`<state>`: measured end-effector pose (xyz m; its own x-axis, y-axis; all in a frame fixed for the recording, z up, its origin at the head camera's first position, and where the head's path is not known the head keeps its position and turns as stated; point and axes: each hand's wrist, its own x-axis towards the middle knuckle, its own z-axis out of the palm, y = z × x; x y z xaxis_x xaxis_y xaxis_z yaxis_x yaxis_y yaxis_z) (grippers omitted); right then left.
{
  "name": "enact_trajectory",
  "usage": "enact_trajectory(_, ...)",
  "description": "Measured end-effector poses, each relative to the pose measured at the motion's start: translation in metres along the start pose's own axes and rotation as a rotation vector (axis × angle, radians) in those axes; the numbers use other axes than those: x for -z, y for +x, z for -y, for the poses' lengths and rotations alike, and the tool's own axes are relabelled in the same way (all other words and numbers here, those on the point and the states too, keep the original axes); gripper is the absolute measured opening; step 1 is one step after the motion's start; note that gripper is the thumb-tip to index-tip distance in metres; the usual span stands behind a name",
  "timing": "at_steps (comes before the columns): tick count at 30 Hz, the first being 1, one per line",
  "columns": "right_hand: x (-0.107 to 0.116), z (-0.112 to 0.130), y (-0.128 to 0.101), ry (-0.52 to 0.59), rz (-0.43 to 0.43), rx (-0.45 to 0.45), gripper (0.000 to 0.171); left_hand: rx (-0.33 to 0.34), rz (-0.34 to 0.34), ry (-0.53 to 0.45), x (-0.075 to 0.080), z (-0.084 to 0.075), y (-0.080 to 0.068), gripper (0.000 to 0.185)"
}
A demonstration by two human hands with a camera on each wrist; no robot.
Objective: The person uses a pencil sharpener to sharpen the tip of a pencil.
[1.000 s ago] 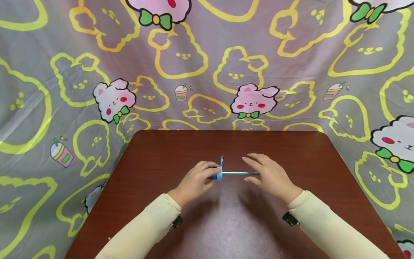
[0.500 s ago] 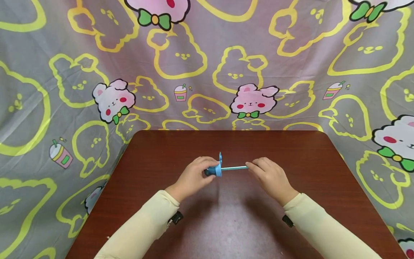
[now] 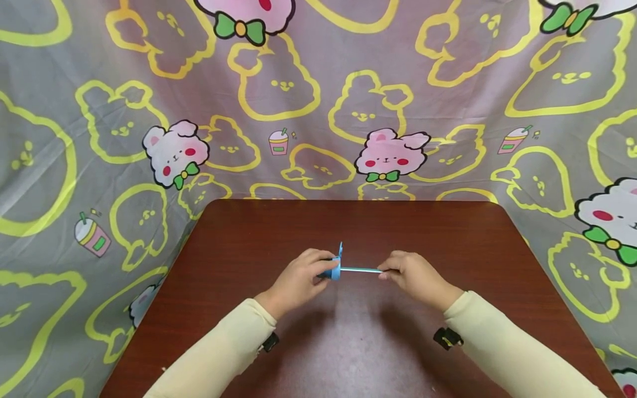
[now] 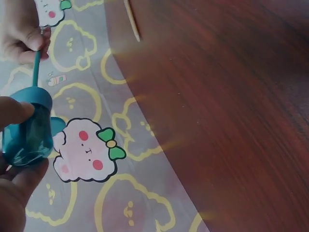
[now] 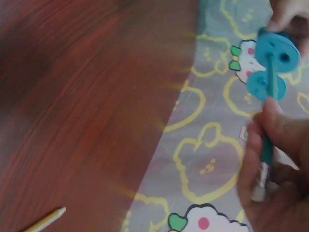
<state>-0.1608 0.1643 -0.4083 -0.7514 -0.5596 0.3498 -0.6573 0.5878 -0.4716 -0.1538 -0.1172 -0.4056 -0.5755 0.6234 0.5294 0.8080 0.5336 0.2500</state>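
Plainly, we see the work near the middle of the head view, where the left hand [image 3: 297, 275] curls its thumb and fingers round a blue sharpener [image 3: 335, 270] and the right hand [image 3: 417, 275] pinches a blue-green pencil [image 3: 360, 270] between thumb and fingers. The pencil runs level between the two, one end meeting the sharpener's face; how far in it goes, we cannot tell. The round flip cover [image 3: 340, 250] stands open at the top of the sharpener. From the right wrist, at the upper right of the frame, we make out a dark hole [image 5: 285, 58] in the face beside the pencil, and lower down a silvery band [image 5: 263, 173] (rather blurred) near the pencil's other end. In the left wrist view, the sharpener's see-through body [image 4: 29, 137] sits at the left edge, gripped between thumb and fingers. We also find a yellow pencil [image 5: 44, 220] on the table [image 3: 348, 226] at the lower left of the right wrist view. Cream sleeves [image 3: 224, 344] fill the lower corners of the head view, and a grey cloth [image 3: 308, 72] printed with yellow outlines and white rabbit faces spans its top.
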Motion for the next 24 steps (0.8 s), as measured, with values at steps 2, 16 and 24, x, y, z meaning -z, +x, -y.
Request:
enact_trajectory(2, 0.006, 0.001, 0.002, 0.161, 0.143, -0.152, 0.006, -0.069, -0.034, 0.019, -0.001, 0.0, -0.001, 0.039)
enact_trajectory(16, 0.013, 0.009, 0.007, -0.13, 0.13, -0.23, 0.041, 0.056, -0.076, -0.05, -0.007, 0.001, 0.0, 0.041)
enact_trajectory(24, 0.004, -0.001, -0.001, -0.378, -0.237, 0.162, 0.051, 0.143, -0.112, -0.121, -0.004, 0.003, 0.004, 0.04)
